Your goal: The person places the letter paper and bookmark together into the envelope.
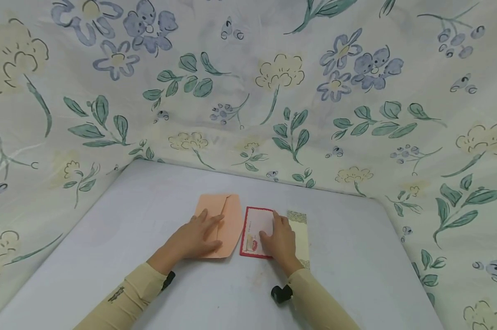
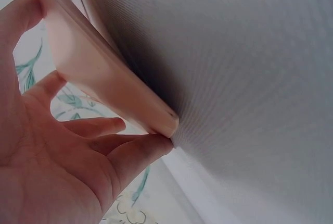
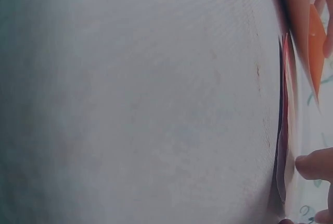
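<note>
Head looks down; close wrist views share envelope [image 1: 230, 224]

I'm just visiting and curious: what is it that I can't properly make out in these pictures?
- Head view: the writing on the red-bordered card is too small to read.
- Head view: the right hand covers part of the cream card.
- Head view: the left hand covers part of the peach envelope; its paper hides any contents.
- Right wrist view: the picture's right edge cuts off most of the right hand.
</note>
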Motion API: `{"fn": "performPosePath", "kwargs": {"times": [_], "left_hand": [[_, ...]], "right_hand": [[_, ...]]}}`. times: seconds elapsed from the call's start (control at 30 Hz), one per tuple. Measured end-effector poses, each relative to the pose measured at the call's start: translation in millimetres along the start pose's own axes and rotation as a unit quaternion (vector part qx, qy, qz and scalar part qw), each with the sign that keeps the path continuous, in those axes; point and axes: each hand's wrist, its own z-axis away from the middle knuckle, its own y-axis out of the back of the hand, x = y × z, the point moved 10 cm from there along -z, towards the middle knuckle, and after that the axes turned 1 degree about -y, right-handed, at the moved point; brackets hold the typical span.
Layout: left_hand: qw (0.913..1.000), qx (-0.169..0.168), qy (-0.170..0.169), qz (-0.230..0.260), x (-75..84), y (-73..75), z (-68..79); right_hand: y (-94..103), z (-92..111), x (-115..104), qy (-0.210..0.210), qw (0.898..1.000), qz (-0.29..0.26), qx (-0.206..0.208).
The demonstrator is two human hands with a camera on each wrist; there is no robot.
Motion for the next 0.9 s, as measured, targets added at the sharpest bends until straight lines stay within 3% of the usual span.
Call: {"fn": "performPosePath", "kwargs": {"times": [0.3, 0.9], "left_hand": [[0.9999, 0.004, -0.008, -0.006, -0.5, -0.9, -0.7], [1.0, -0.002, -0.002, -0.002, 0.5, -0.3, 0.1]], "right_hand": [[-1.5, 0.1, -1.3, -0.015, 1.0, -0.005, -0.011], [-6.2, 2.1, -1.8, -0.001, 0.999, -0.033, -0.027]]}}
